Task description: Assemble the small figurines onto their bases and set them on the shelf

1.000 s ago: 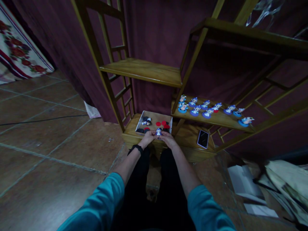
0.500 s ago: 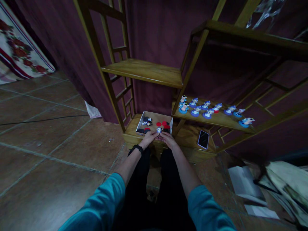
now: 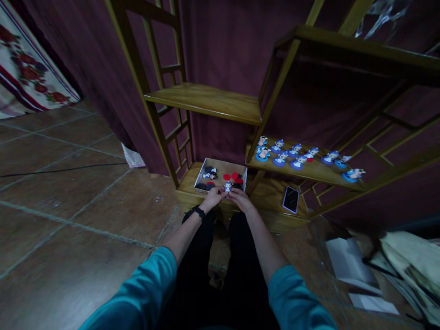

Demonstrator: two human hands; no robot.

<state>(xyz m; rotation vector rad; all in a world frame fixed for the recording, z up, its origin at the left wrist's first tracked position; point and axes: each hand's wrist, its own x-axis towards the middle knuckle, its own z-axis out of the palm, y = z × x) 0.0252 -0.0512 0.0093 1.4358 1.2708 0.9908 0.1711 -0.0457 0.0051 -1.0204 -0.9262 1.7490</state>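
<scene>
A small white-and-purple figurine (image 3: 228, 186) is held upright between my two hands, above the front edge of a shallow cardboard box (image 3: 223, 166). My left hand (image 3: 213, 197) is closed on its left side, and my right hand (image 3: 239, 199) grips it from the right. The fingertips meet at the figurine's base, whose underside is hidden. In the box lie red discs (image 3: 227, 177), dark discs (image 3: 202, 186) and another figurine (image 3: 210, 175) on its side at the left. Dark pieces by the right wall are partly covered and too small to make out.
Several figurines on round bases (image 3: 298, 162) stand in rows on a wooden shelf (image 3: 319, 172) to the right. Below them a phone (image 3: 290, 200) lies on the lower board. A bare wooden shelf (image 3: 206, 101) juts out above the box. White cartons (image 3: 352, 263) rest on the floor at right.
The figurine sits slightly higher and shows more of its body between my fingers. Both hands stay in nearly the same place; the view has shifted a little.
</scene>
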